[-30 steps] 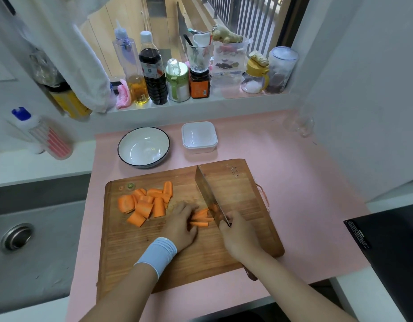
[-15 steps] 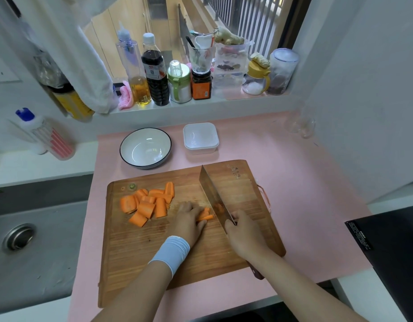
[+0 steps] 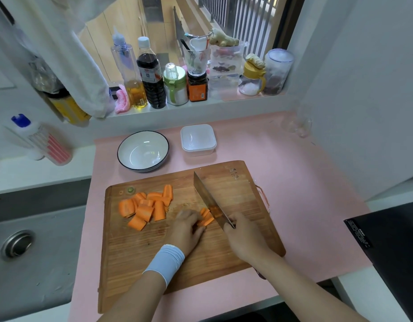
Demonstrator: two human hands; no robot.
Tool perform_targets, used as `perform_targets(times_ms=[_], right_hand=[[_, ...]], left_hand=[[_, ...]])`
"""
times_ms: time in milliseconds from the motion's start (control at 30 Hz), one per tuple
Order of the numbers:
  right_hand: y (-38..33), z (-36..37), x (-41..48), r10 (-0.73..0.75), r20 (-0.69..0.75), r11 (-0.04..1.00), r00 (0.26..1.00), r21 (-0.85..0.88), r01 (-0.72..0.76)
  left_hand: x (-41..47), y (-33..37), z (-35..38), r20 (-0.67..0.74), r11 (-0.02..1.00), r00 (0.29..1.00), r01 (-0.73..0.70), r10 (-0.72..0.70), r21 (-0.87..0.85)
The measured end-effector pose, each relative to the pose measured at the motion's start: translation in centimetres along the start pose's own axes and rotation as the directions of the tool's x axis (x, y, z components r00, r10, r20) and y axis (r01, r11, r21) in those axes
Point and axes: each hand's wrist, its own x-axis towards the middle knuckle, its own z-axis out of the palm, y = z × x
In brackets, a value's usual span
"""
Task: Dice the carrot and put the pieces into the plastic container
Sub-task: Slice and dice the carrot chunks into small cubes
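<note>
A wooden cutting board [image 3: 235,247] lies on the pink mat. A pile of thick carrot chunks [image 3: 146,206] sits on its left half. My left hand [image 3: 186,228], with a pale wristband, holds a small bundle of carrot strips [image 3: 206,217] with curled fingers. My right hand [image 3: 243,235] grips the handle of a cleaver [image 3: 208,197], whose blade stands edge-down on the board right against those strips. The handle is hidden in my fist. A square plastic container [image 3: 198,140] stands behind the board.
A white bowl with a dark rim [image 3: 142,151] stands left of the container. Bottles and jars [image 3: 152,75] line the window sill. A steel sink [image 3: 26,247] lies to the left, a black appliance [image 3: 391,247] at the right edge, a clear glass [image 3: 298,125] by the wall.
The carrot strips now stick out less far from under my left fingers, and the cleaver sits tighter against them. The view has shifted slightly.
</note>
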Motion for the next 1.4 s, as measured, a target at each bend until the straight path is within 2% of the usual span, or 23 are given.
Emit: perform_targets(times_ms=[100, 300, 467, 500, 633, 700, 933, 1100, 1400], right_hand=[[0.0, -0.4, 0.1, -0.011, 0.01, 1.0, 1.0, -0.019, 0.011], [0.3, -1.1, 0.6, -0.034, 0.044, 0.995, 0.998, -0.092, 0.038], [0.5, -0.7, 0.6, -0.042, 0.04, 0.994, 0.998, -0.096, 0.045], [0.6, -0.7, 0.6, -0.042, 0.036, 0.994, 0.998, -0.101, 0.046], [0.5, -0.6, 0.5, -0.035, 0.031, 0.992, 0.999, -0.12, 0.039], [0.2, -0.6, 0.5, -0.046, 0.033, 0.987, 0.998, -0.149, 0.051], [-0.3, 0.0, 0.1, -0.113, 0.029, 0.958, 0.993, -0.262, 0.116], [-0.2, 0.8, -0.8, -0.183, -0.056, 0.906, 0.982, -0.398, 0.146], [-0.6, 1.1, -1.9, -0.234, -0.043, 0.861, 0.971, -0.474, 0.186]], left_hand=[[0.4, 0.3, 0.1, 0.007, 1.0, 1.0, 0.002, -0.002, -0.025], [1.0, 1.1, -0.1, 0.014, 0.969, 0.978, 0.207, -0.207, -0.136], [1.0, 0.8, 0.1, 0.037, 0.983, 0.988, 0.155, -0.152, -0.1], [0.9, 0.7, 0.0, 0.019, 0.989, 0.993, 0.115, -0.114, -0.091], [0.6, 0.4, 0.0, -0.043, 0.982, 0.981, -0.187, 0.188, 0.027], [1.0, 0.2, 0.5, -0.031, 0.969, 0.969, -0.245, 0.247, 0.042], [1.6, 0.1, 1.3, -0.024, 0.968, 0.969, -0.247, 0.248, 0.035], [1.8, 0.2, 1.4, -0.006, 0.983, 0.983, -0.186, 0.186, 0.008], [1.9, 0.3, 1.2, 0.038, 0.993, 0.993, -0.109, 0.108, 0.039]])
